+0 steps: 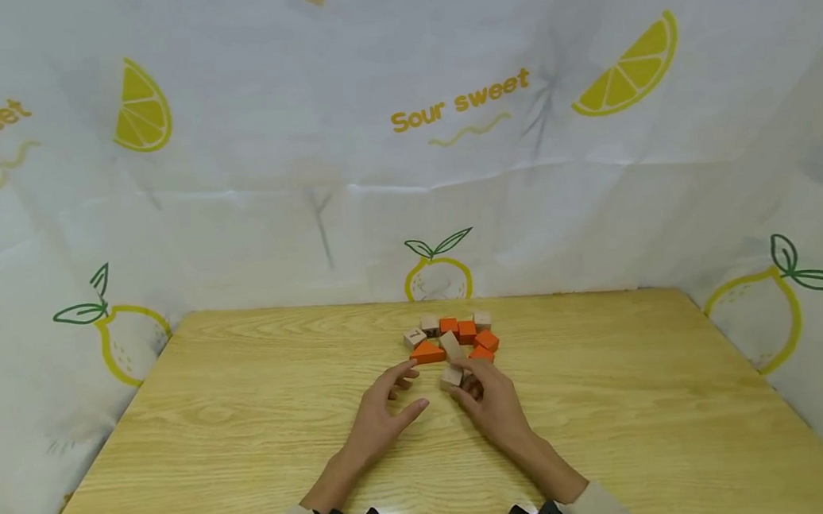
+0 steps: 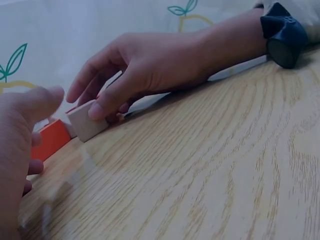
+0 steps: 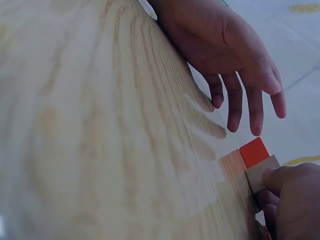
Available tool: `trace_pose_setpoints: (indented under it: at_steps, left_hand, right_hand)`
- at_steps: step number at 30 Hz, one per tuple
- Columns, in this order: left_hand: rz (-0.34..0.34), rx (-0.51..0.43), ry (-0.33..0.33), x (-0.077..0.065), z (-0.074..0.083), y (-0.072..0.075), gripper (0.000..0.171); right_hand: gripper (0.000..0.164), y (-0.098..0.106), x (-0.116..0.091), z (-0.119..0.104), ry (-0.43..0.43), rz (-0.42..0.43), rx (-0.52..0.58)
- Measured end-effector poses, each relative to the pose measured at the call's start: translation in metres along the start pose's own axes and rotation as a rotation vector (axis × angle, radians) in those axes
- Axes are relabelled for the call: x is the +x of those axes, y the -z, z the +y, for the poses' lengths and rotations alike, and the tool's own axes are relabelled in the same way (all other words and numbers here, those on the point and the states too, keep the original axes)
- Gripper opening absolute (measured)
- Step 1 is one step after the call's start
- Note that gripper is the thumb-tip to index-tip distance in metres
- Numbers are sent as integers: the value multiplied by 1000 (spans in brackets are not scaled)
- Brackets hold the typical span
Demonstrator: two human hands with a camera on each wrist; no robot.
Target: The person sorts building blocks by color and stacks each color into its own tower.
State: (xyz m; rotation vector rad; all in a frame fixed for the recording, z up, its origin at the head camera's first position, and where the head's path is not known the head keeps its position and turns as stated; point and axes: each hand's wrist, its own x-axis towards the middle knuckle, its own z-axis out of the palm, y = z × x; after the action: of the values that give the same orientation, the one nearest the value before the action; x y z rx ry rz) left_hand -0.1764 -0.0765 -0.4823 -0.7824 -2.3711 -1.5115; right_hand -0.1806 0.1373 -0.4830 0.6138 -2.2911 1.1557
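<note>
My right hand (image 1: 499, 410) pinches a plain wooden block (image 1: 452, 377) between thumb and fingers, at the near side of a small group of blocks. In the left wrist view the thumb presses on the flat face of this wooden block (image 2: 86, 123), which stands low at the tabletop. To its left, my left hand (image 1: 378, 420) has loosely spread fingers and holds nothing. Its fingertips are close to an orange triangular block (image 1: 427, 355). A pale oblong wooden block (image 1: 449, 343) lies just beyond the pinched one, partly hidden by the right fingers.
Beyond the hands, several orange blocks (image 1: 466, 332) and pale wooden blocks form a curved row. One wooden block (image 1: 414, 338) bears a dark printed mark. The wood-grain table (image 1: 250, 411) meets a white lemon-print cloth (image 1: 274, 243) at the back and sides.
</note>
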Motion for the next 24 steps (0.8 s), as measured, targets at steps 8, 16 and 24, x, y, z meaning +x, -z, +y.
trace_pose_setpoints:
  at_steps: [8,16,24]
  left_hand:
    - [-30,140,10,1,1,0,47]
    - [-40,200,-9,0,1,-1,42]
    - [-65,239,29,0,3,-1,46]
  right_hand:
    - [46,3,1,-5,-103,-141,102]
    - [39,5,-3,-9,-145,-214,154]
    - [37,4,-5,-10,-93,-224,183]
